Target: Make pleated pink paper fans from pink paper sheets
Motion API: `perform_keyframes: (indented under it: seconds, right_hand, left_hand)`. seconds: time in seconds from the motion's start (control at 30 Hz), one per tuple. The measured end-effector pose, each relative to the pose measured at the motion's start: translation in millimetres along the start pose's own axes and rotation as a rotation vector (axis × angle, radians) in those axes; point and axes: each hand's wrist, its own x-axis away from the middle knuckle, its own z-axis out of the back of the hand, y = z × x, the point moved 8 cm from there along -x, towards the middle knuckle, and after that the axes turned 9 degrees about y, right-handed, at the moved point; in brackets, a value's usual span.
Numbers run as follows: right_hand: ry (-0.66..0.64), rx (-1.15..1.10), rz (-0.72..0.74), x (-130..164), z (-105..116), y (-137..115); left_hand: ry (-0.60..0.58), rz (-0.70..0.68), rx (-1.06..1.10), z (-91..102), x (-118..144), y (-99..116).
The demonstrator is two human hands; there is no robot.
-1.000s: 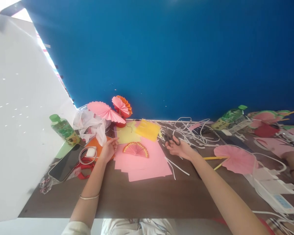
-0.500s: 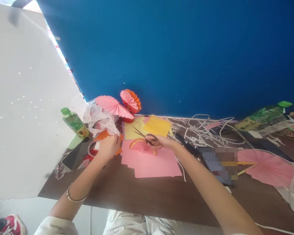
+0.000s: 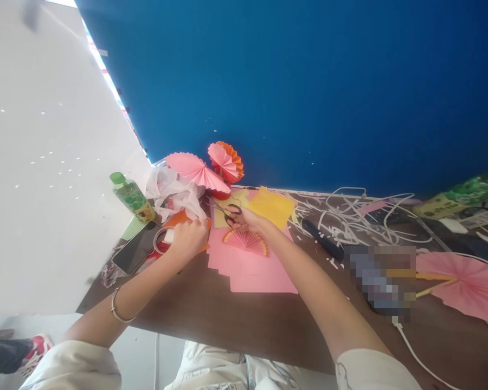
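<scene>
My right hand (image 3: 247, 219) grips the handles of a pair of dark scissors (image 3: 232, 212), whose blades point left toward my other hand. Closed into a fist, my left hand (image 3: 191, 238) is over orange paper (image 3: 178, 218); whatever is between its fingers is hidden. A roll of tape (image 3: 159, 241) lies beside the left wrist. Just below the scissors, a small pleated pink fan (image 3: 247, 241) with a yellow edge rests on pink paper sheets (image 3: 260, 276).
Left stand a green-capped bottle (image 3: 132, 196) and a phone (image 3: 136, 248). Behind are a plastic bag (image 3: 174, 192), folded paper fans (image 3: 197, 172) and yellow paper (image 3: 271, 207). White paper strips (image 3: 341, 216) litter the back right, near a large pink fan (image 3: 472, 284). A blue partition rises behind.
My right hand has brought the scissors left, nearer to my left fist. The left hand stays closed in about the same place over the orange paper. The camera view has shifted slightly.
</scene>
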Motion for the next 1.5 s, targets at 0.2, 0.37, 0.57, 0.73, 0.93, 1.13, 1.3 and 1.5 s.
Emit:
perform_keyframes:
  seconds: [0.2, 0.37, 0.57, 0.73, 0.93, 1.13, 1.3, 1.5]
  right_hand:
    - [-0.001, 0.04, 0.037, -1.3, -11.1, -10.5]
    - [-0.019, 0.098, 0.075, 2.9, -18.2, -19.6]
    - [0.013, 0.205, 0.095, 1.2, -16.2, -19.5]
    - [0.042, 0.305, 0.118, -1.2, -9.8, -17.2]
    - [0.092, 0.457, 0.164, 6.9, -5.2, -19.0]
    - [0.239, 0.695, 0.191, 29.8, 28.3, -18.6]
    - [0.575, 0.942, 0.15, 79.8, 110.5, -5.8]
    - [0.959, 1.128, 0.037, 148.5, 176.6, 25.8]
  left_hand:
    - [0.011, -0.026, 0.009, -4.1, 0.7, 0.8]
    - [0.006, -0.024, 0.021, -4.4, 0.8, 0.7]
    - [-0.022, -0.045, 0.02, -4.7, 1.4, 4.8]
    - [-0.02, -0.018, 0.03, -8.2, 1.3, 3.8]
    - [-0.015, 0.074, 0.215, -7.4, 4.4, -4.6]
    - [-0.362, 0.306, 1.371, -18.9, 9.0, -2.7]
    - [-0.649, 0.498, 1.903, -29.3, 12.6, 22.3]
    - [-0.658, 0.382, 1.87, -46.2, 4.8, 61.3]
